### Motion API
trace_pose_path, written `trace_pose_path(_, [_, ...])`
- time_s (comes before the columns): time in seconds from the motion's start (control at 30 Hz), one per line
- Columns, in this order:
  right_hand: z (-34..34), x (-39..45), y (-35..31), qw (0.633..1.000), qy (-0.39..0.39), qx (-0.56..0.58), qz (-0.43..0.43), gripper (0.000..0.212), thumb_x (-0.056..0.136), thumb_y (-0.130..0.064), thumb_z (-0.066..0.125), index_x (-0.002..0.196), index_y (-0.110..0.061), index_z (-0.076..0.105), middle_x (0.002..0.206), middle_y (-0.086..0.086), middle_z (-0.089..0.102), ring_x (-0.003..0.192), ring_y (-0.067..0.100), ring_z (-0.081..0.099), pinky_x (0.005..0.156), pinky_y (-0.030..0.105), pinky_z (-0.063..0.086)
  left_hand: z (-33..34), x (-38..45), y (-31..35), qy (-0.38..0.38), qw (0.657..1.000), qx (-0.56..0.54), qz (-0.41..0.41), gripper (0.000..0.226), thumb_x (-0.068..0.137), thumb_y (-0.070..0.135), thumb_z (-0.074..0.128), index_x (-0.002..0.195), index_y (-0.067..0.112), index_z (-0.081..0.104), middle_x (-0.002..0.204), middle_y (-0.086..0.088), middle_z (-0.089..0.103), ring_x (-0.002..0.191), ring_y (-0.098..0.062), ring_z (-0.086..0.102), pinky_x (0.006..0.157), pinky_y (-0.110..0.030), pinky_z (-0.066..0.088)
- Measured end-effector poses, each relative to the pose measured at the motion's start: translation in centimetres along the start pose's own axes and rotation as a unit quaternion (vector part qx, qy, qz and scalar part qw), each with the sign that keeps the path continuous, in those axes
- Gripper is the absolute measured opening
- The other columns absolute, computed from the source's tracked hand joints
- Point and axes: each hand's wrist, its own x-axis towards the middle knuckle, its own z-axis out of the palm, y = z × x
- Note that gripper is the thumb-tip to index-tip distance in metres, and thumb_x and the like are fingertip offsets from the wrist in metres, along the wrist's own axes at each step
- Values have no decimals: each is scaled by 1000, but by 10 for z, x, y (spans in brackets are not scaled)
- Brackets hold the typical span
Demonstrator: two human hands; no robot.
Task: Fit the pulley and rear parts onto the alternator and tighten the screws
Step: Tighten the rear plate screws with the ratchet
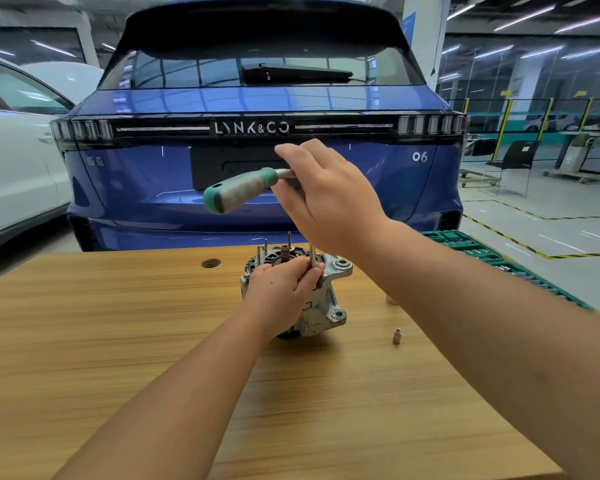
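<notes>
Alignment matters: the extension bar (313, 260), pinched upright by the left hand (284, 289) on the alternator (321, 308), should be kept square while the ratchet (243, 189), gripped above by the right hand (329, 199), is turned.

Light wood-grain tabletop (118, 341) with a dark round hole (210, 263) near its far edge. A silver cast-metal alternator with lugged mounting ears (326, 306) stands directly on it near the middle, thin studs rising from its upper face; a small silver cylindrical socket bit (397, 336) stands upright on the wood to its right, well apart. A green plastic tool tray holding metal pieces (492, 254) runs along the table's right edge; whether it rests on the tabletop cannot be told.
</notes>
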Motion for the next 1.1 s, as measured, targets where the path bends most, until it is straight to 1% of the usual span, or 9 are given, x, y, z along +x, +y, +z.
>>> trace_pose_path(0.17, [-11,3,5,991,-117,58,0,58,102,-41,30,150,-11,43,127,8,54,108,26,53,88,40,44,1,1,-1,1,1000,-5,-2,29,106,40,39,109,30,65,61,12,56,57,-3,48,95,-47,43])
trace_pose_path(0.27, [-19,10,5,989,-131,59,-22,46,107,-35,33,143,-14,53,118,6,59,103,23,55,84,37,44,2,1,-2,2,1000,-4,0,29,106,41,39,110,30,65,63,12,58,56,-3,48,95,-49,44])
trace_pose_path(0.37, [-22,21,2,989,-150,-8,-6,36,108,-37,37,111,-20,69,92,-1,57,83,20,54,70,35,43,3,1,-3,9,1000,-1,6,30,106,42,38,109,30,66,61,14,56,57,0,48,100,-47,41])
trace_pose_path(0.47, [-27,45,-1,966,-220,-30,131,36,104,-36,43,77,-18,59,68,-1,59,56,19,47,53,32,37,4,1,-3,14,1000,13,7,32,106,44,36,110,31,65,60,15,55,62,0,52,109,-42,32])
trace_pose_path(0.53, [-29,57,0,921,-254,78,286,25,100,-27,47,90,-11,63,68,2,72,54,17,61,55,29,49,4,1,-4,13,1000,14,6,32,106,44,36,112,32,65,60,15,55,64,1,53,110,-41,30])
trace_pose_path(0.63, [-33,53,1,752,-205,397,485,15,99,-17,47,107,-8,56,77,4,77,72,20,77,81,44,53,6,2,-6,13,1000,16,5,31,105,45,35,111,35,64,63,16,56,67,1,53,109,-40,29])
trace_pose_path(0.77, [-15,29,6,580,-50,626,519,11,102,-27,49,105,-19,55,90,-5,78,90,15,75,82,44,41,6,5,-6,16,1000,19,-3,30,105,49,34,98,37,60,66,15,58,68,1,52,106,-40,31])
trace_pose_path(0.93, [3,14,5,566,85,659,488,19,97,-33,64,89,-16,64,70,-7,69,78,12,65,75,33,50,5,4,-4,5,1000,30,-4,24,106,48,32,101,41,54,75,17,58,74,7,46,108,-41,27])
trace_pose_path(1.1, [4,7,8,564,19,710,422,26,90,-37,70,103,-18,57,81,-8,68,73,10,66,76,32,48,3,2,-4,-3,1000,6,-13,29,106,45,34,112,36,62,77,16,61,72,4,50,108,-44,32])
